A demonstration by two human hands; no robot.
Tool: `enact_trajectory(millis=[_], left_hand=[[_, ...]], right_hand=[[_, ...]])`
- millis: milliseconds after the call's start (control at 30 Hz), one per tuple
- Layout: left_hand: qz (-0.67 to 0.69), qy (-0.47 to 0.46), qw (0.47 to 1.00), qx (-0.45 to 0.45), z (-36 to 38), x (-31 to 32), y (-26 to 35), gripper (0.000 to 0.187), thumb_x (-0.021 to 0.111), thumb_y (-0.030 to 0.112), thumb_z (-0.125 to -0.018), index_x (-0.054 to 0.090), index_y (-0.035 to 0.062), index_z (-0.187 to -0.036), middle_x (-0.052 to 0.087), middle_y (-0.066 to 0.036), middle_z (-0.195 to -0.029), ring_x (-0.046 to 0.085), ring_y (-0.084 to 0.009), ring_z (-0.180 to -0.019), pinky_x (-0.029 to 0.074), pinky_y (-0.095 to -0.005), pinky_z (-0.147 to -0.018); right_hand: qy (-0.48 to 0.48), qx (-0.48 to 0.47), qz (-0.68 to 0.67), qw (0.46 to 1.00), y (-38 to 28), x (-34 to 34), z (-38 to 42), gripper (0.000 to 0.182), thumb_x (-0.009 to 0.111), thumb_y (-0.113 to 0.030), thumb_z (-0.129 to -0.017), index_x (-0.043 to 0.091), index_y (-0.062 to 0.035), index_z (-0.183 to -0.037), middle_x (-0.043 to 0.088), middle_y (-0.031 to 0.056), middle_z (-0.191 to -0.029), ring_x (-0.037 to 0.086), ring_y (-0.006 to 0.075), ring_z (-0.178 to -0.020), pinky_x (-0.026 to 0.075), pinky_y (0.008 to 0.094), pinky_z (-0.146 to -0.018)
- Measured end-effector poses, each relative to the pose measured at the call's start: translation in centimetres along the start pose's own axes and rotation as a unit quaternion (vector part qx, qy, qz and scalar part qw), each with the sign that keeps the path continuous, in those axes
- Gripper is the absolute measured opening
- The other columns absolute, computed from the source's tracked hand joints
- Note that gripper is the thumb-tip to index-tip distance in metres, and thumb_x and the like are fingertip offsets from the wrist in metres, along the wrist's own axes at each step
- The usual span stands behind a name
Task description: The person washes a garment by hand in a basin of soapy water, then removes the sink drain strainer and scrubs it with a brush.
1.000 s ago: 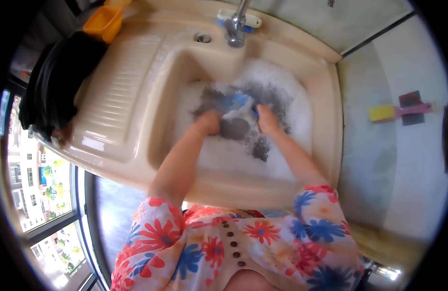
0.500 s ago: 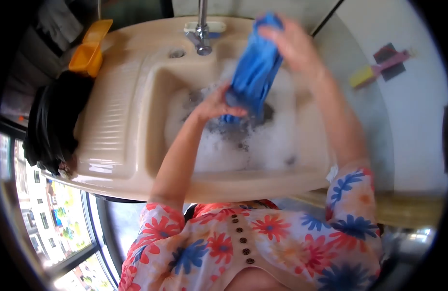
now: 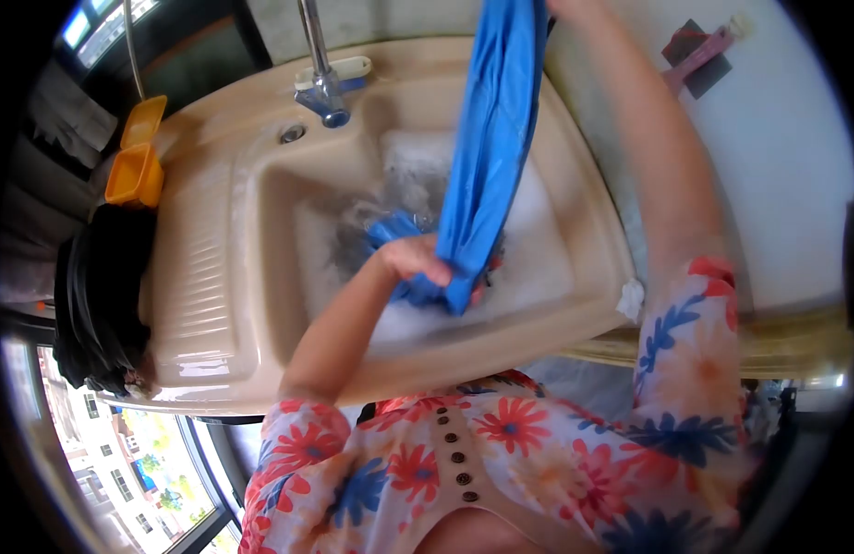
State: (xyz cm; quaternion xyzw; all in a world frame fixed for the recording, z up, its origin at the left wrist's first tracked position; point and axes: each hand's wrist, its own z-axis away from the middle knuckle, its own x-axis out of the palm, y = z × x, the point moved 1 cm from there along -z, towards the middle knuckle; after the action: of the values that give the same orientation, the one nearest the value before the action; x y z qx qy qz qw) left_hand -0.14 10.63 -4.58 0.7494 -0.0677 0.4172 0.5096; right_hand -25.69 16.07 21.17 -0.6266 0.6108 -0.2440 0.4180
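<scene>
A wet blue cloth point(image 3: 496, 138) stretches from the suds up past the top edge of the view. Low on it, just over the foamy water, my left hand point(image 3: 419, 259) is closed round the fabric, some fingers hidden behind it. My right hand point(image 3: 571, 9) is raised high at the cloth's upper end and mostly cut off by the frame. More blue fabric lies bunched in the water beside my left hand. Below is the beige sink point(image 3: 284, 268), holding soapy water and white foam point(image 3: 538, 263).
A chrome faucet point(image 3: 323, 92) stands behind the basin. Black clothes point(image 3: 113, 286) hang over the left end of the ribbed drainboard point(image 3: 196, 295), near an open orange box point(image 3: 136, 175). A pink-handled brush point(image 3: 702, 57) is on the right wall. A window is at lower left.
My right hand has risen, pulling the cloth longer and higher. My left hand has moved lower, toward the front of the basin. The camera view has shifted and tilted.
</scene>
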Motion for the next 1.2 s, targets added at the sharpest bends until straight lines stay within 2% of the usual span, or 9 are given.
enact_trajectory(millis=[100, 233, 333, 433, 633, 700, 733, 967, 1200], left_hand=[[-0.163, 0.230, 0.958, -0.048, 4.7, -1.4, -0.9, 0.055, 0.076, 0.014, -0.055, 0.055, -0.0003, -0.104, 0.059, -0.009, -0.092, 0.055, -0.0187, -0.082, 0.042, -0.0274, -0.078], [-0.268, 0.512, 0.808, -0.116, 10.6, -6.8, -2.3, 0.041, 0.074, 0.019, -0.052, 0.063, 0.0007, -0.088, 0.063, -0.011, -0.080, 0.059, -0.0230, -0.073, 0.046, -0.0311, -0.070], [-0.478, 0.544, 0.598, -0.345, 11.5, -9.4, -3.3, 0.040, 0.071, 0.026, -0.055, 0.064, -0.0016, -0.084, 0.063, -0.017, -0.076, 0.061, -0.0307, -0.073, 0.048, -0.0365, -0.069], [-0.552, 0.516, 0.517, -0.403, 12.0, -11.3, -7.1, 0.046, 0.065, 0.034, -0.061, 0.062, -0.0031, -0.089, 0.060, -0.023, -0.085, 0.059, -0.0354, -0.083, 0.046, -0.0411, -0.076], [-0.534, 0.576, 0.532, -0.317, 14.0, -8.5, -7.4, 0.048, 0.062, 0.028, -0.062, 0.058, -0.0011, -0.100, 0.061, -0.020, -0.092, 0.058, -0.0332, -0.087, 0.046, -0.0398, -0.077], [-0.512, 0.594, 0.565, -0.257, 13.8, -6.8, -1.5, 0.052, 0.065, 0.013, -0.052, 0.057, -0.0012, -0.101, 0.062, -0.016, -0.089, 0.059, -0.0303, -0.081, 0.047, -0.0367, -0.073], [-0.443, 0.626, 0.621, -0.160, 14.3, -7.1, -0.2, 0.053, 0.060, 0.005, -0.049, 0.056, -0.0033, -0.101, 0.061, -0.012, -0.085, 0.058, -0.0242, -0.075, 0.047, -0.0320, -0.069], [-0.402, 0.602, 0.664, 0.190, 6.3, 6.5, 12.3, 0.057, 0.055, -0.001, -0.049, 0.048, -0.0088, -0.105, 0.057, -0.009, -0.083, 0.056, -0.0167, -0.073, 0.046, -0.0245, -0.069], [-0.485, 0.577, 0.649, 0.105, 3.3, 3.1, 9.6, 0.056, 0.055, 0.000, -0.052, 0.046, -0.0090, -0.107, 0.058, -0.011, -0.085, 0.057, -0.0183, -0.074, 0.046, -0.0260, -0.070]], right_hand=[[0.057, -0.028, 0.168, 0.984, 12.1, -2.3, 2.2, 0.034, 0.060, -0.016, -0.070, 0.055, 0.0038, -0.098, 0.060, 0.0133, -0.082, 0.058, 0.0195, -0.073, 0.046, 0.0311, -0.064], [-0.002, 0.079, 0.344, 0.936, 20.9, -2.8, 13.4, 0.028, 0.057, -0.023, -0.073, 0.057, -0.0063, -0.096, 0.060, 0.0181, -0.090, 0.057, 0.0343, -0.087, 0.044, 0.0409, -0.076], [-0.124, 0.090, 0.352, 0.923, 25.7, -0.9, 22.2, 0.022, 0.054, -0.016, -0.075, 0.052, -0.0088, -0.096, 0.059, 0.0177, -0.090, 0.056, 0.0361, -0.085, 0.044, 0.0436, -0.073], [-0.259, 0.075, 0.345, 0.899, 28.8, 0.2, 28.4, 0.022, 0.048, -0.009, -0.077, 0.051, -0.0065, -0.099, 0.056, 0.0184, -0.092, 0.053, 0.0351, -0.090, 0.043, 0.0427, -0.077], [-0.320, 0.469, 0.218, 0.794, 41.7, -0.7, 34.1, 0.014, 0.058, -0.009, -0.067, 0.062, -0.0013, -0.078, 0.061, 0.0200, -0.078, 0.058, 0.0358, -0.074, 0.047, 0.0419, -0.065], [-0.539, 0.131, 0.400, 0.730, 30.1, -0.3, 29.1, 0.016, 0.058, -0.012, -0.064, 0.063, -0.0005, -0.074, 0.061, 0.0214, -0.076, 0.059, 0.0355, -0.069, 0.047, 0.0423, -0.062], [-0.431, 0.167, 0.317, 0.828, 30.1, -0.8, 29.2, 0.016, 0.056, -0.015, -0.064, 0.063, -0.0011, -0.068, 0.061, 0.0200, -0.076, 0.059, 0.0348, -0.069, 0.047, 0.0429, -0.062], [-0.368, 0.186, 0.314, 0.855, 26.3, -1.2, 29.8, 0.019, 0.052, -0.011, -0.066, 0.063, -0.0069, -0.082, 0.062, 0.0158, -0.083, 0.058, 0.0323, -0.081, 0.046, 0.0411, -0.069], [-0.408, 0.222, 0.361, 0.809, 29.7, -1.8, 31.8, 0.019, 0.054, -0.013, -0.065, 0.064, -0.0068, -0.080, 0.062, 0.0159, -0.079, 0.059, 0.0326, -0.076, 0.046, 0.0416, -0.066]])
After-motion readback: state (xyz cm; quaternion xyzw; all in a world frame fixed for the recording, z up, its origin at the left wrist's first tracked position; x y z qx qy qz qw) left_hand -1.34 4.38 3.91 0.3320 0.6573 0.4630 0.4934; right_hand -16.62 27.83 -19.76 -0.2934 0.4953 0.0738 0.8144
